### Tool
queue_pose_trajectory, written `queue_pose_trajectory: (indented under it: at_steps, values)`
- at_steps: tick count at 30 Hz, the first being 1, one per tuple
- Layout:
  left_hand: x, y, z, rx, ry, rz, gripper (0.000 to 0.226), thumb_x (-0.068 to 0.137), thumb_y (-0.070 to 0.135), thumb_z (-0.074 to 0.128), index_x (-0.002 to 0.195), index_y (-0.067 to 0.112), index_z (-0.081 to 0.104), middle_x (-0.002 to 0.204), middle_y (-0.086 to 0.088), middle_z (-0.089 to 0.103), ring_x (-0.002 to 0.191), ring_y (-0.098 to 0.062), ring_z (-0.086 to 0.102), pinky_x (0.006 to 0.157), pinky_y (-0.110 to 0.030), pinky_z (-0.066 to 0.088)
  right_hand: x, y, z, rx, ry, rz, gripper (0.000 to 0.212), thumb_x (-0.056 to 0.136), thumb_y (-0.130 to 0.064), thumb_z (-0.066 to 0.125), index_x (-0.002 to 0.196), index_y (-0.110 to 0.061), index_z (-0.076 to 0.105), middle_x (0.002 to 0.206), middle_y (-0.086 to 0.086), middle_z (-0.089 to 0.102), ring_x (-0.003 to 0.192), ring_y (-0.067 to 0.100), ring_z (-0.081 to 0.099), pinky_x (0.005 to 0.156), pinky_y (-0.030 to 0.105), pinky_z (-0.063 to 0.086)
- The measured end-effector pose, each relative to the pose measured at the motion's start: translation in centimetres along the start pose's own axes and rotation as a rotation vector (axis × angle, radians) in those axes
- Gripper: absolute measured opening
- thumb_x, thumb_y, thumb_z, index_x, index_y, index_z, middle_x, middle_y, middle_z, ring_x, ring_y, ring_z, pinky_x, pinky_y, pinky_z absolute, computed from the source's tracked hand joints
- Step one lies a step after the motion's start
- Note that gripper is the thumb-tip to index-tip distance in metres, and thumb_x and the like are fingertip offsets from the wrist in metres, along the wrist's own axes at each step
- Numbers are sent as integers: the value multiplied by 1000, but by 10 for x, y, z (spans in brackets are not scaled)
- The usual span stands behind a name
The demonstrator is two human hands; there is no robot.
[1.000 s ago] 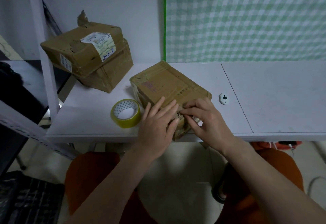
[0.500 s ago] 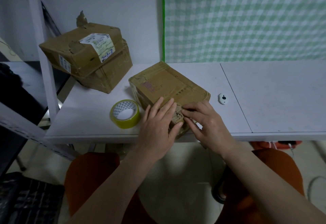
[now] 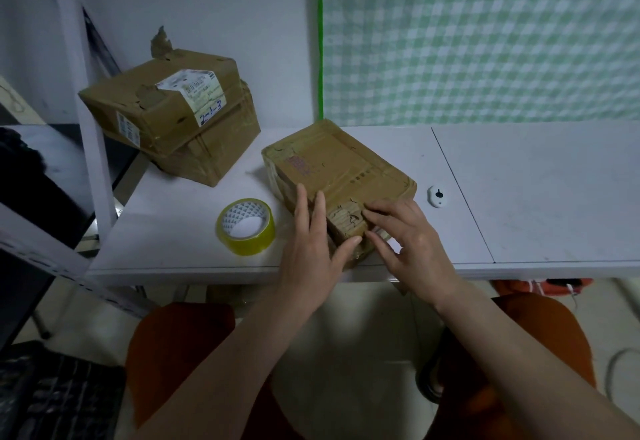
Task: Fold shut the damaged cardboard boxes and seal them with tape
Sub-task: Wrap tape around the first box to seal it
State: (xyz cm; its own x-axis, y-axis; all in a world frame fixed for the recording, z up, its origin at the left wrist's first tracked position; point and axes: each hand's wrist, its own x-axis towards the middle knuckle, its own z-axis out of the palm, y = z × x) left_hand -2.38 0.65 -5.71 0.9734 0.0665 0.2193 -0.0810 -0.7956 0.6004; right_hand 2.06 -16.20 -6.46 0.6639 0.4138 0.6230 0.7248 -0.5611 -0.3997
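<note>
Grip: left hand [image 3: 313,249] flat, right hand [image 3: 408,237] with straight fingers, both pressing the flat brown cardboard box [image 3: 337,176] at the white desk's [image 3: 554,197] front edge. Change: hands parted, exposing the torn flap; untaped as yet, yellow tape roll [image 3: 246,226] lying beside, untouched.

You are facing a white counter [image 3: 519,190] under dim light; beyond your hands a green checked cloth [image 3: 485,37] is hanging beside a white wall [image 3: 207,6].
</note>
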Motion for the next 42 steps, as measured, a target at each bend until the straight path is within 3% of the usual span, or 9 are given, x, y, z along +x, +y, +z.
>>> queue_pose_trajectory:
  at_steps: [10,13,19,23,27,30,33,38,42]
  values:
    - [20,-13,-5,-46,-22,53,89,87,51,56,153,17,7,161,0,-10,146,-18,13,111,-35,29,9,1,4,33,2,56,29,87,-12,63,114,-3,66,116,9,60,109,21,54,97,25,43]
    - [17,-16,0,-165,2,-74,102,81,48,68,153,23,-1,161,3,-7,146,-19,13,116,-40,26,10,-1,1,-26,38,99,31,87,-12,60,117,-5,63,115,8,59,107,20,52,96,18,38]
    - [19,-22,16,-328,-26,-194,87,75,62,52,149,32,17,146,1,44,130,-17,48,102,-45,46,18,5,8,-116,98,130,26,81,2,67,107,0,67,106,15,60,98,25,49,91,15,32]
    - [22,-18,3,-240,-11,-138,68,89,33,63,148,22,31,143,0,48,129,-16,47,105,-39,42,24,3,12,-127,101,127,27,81,3,66,107,-1,66,106,15,59,99,29,51,90,15,31]
    - [5,-40,-18,-120,153,-149,56,88,19,65,140,21,44,135,0,50,124,-17,45,100,-34,42,24,-22,15,-145,143,78,16,83,0,62,98,-2,67,96,13,57,90,27,50,74,26,40]
    - [-2,-70,-34,85,309,-214,52,77,8,72,127,11,56,124,-9,56,116,-29,46,95,-45,45,25,-45,28,-53,49,-31,10,84,-1,57,90,1,64,90,14,56,84,27,50,69,31,42]
    - [0,-99,-41,246,272,-142,55,60,4,80,113,4,63,111,-17,63,102,-40,55,89,-50,49,25,-62,45,13,-98,-83,11,87,-5,54,91,0,63,90,13,57,85,27,52,71,33,45]
    - [5,-114,-46,406,45,-98,56,77,27,77,128,15,56,131,-5,57,125,-26,48,117,-47,3,16,-72,70,63,-257,-35,13,87,-5,57,97,-5,64,96,7,56,91,23,54,78,27,46]
    - [11,-112,-43,495,10,-51,47,80,34,72,124,21,59,118,1,64,113,-20,55,117,-40,-8,11,-71,76,47,-307,23,16,83,-3,61,98,-7,65,96,4,56,91,20,53,79,18,40]
